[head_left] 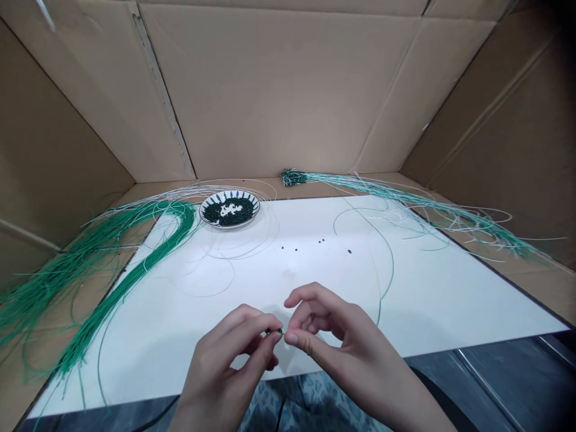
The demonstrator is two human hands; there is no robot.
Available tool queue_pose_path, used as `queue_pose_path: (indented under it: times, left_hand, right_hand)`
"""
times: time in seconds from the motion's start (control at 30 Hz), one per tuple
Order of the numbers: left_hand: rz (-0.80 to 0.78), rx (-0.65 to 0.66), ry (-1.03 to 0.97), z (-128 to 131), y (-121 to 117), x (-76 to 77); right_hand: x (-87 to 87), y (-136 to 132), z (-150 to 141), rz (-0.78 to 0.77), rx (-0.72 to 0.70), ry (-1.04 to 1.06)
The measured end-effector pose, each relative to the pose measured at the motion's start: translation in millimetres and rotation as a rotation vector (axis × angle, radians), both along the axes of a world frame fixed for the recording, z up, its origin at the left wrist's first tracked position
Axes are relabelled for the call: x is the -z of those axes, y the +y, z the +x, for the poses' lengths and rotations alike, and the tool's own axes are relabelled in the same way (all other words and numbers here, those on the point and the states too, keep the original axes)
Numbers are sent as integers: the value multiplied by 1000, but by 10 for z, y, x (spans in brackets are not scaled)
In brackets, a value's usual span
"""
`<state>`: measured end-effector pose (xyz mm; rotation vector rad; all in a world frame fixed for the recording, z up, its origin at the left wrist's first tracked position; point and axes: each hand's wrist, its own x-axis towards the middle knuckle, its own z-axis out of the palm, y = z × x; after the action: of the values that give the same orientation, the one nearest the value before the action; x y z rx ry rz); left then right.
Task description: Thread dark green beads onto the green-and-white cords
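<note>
My left hand (238,345) is closed, its thumb and index finger pinching tiny dark green beads (273,330). Right beside it, the thumb of my right hand (326,327) curls against bent fingers, with the index finger raised. A short, thin strand seems to run between the fingertips of both hands. Behind my right hand, a thin green strand (392,264) curves up over the white board (288,273); where its lower end goes is hidden. A few loose dark beads (349,251) lie on the board beyond the hands.
A patterned plate (256,217) of dark green beads stands at the back. Long green strands (148,264) spread along the left. A bundle of beaded strands (382,191) lies at the back right. Cardboard walls (279,90) enclose the back and sides.
</note>
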<state>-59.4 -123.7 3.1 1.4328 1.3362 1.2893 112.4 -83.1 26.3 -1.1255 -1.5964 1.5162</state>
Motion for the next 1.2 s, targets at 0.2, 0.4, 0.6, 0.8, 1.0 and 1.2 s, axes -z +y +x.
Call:
queue_pose_path:
  times: [0.2,0.4,0.6,0.8,1.0,1.2]
  left_hand:
    - [-136,-50,-190,3,62,0]
    - [-278,-114,-297,-34,107,60]
    - [-306,-108,-346,8,103,53]
    - [-242,-135,-333,59,94,28]
    - [-242,-97,-281,29,94,62]
    - [-263,-148,-260,-23,96,51]
  right_hand:
    - [111,70,-48,-83,56,67]
    - [182,114,-53,-30,125,94]
    - [161,103,-55,16,109,71]
    - [195,50,-70,179,41,-22]
    - [186,30,-73,156,53,-47]
    - [158,10,-8,11,6,-18]
